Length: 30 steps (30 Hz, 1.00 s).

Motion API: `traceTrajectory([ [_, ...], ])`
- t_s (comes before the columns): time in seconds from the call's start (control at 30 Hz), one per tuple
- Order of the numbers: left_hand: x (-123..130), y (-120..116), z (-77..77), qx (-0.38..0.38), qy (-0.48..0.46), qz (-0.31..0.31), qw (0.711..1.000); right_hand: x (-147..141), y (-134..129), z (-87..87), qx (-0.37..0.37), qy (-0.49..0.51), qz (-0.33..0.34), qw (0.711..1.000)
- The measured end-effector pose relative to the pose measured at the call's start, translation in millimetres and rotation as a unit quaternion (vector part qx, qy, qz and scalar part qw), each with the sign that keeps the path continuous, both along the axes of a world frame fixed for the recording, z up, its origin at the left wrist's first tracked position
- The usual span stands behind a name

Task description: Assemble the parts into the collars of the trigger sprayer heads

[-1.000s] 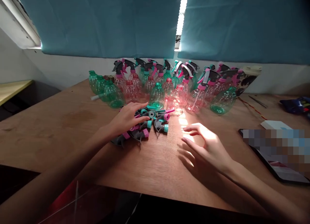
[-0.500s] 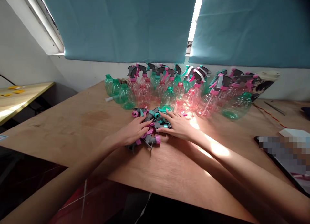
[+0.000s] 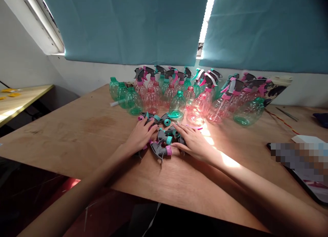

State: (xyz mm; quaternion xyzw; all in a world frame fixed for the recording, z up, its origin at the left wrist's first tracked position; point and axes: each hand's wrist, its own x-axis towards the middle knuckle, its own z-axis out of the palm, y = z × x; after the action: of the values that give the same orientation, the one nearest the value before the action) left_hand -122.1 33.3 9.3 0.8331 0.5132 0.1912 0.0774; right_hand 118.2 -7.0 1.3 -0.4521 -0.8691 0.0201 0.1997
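Observation:
Several loose spray bottle trigger heads lie in a pile on the wooden table. Over the left side of the pile rests my left hand (image 3: 140, 136), its fingers stretched out flat on the heads. My right hand (image 3: 193, 141) lies spread on the right side and covers part of the pile. Between the hands show a grey trigger head with a teal collar (image 3: 164, 137) and a grey one with a pink collar (image 3: 161, 150). A further teal-collared trigger head (image 3: 165, 120) sits just beyond my fingertips. What lies beneath my palms is hidden.
Behind the pile stand several green bottles (image 3: 133, 102) and pink bottles (image 3: 151, 102), some fitted with trigger heads. A green bottle (image 3: 248, 112) tilts at the right. A dark-framed tablet-like object (image 3: 294, 175), partly blurred, lies on the table (image 3: 77, 138). The table's front edge is close.
My hands have moved apart, the right one slightly right and toward me. The pile between them has spread, and more trigger heads show. The view has shifted slightly.

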Motion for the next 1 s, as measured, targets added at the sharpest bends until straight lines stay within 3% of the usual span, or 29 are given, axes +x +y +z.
traceTrajectory([
  [0.13,5,-1,-1.9,0.037,-0.038,0.051,0.997,-6,17,-6.1,0.017,0.080,-0.009,0.997],
  [0.27,5,-15,8.0,0.060,-0.069,0.065,0.994,-17,29,-10.0,0.032,0.137,-0.005,0.990],
  [0.47,-24,-44,18.5,0.049,-0.121,0.075,0.989,-29,22,-7.8,0.049,0.219,-0.010,0.975],
  [0.57,-37,-60,16.6,0.018,-0.084,0.097,0.992,-31,13,-2.6,0.070,0.252,0.024,0.965],
  [0.77,-24,-81,20.1,0.048,0.019,0.107,0.993,-33,-17,-1.2,0.139,0.160,0.124,0.970],
  [1.0,-15,-93,31.4,0.015,0.092,0.087,0.992,-35,-39,-9.9,0.146,0.095,0.111,0.978],
])
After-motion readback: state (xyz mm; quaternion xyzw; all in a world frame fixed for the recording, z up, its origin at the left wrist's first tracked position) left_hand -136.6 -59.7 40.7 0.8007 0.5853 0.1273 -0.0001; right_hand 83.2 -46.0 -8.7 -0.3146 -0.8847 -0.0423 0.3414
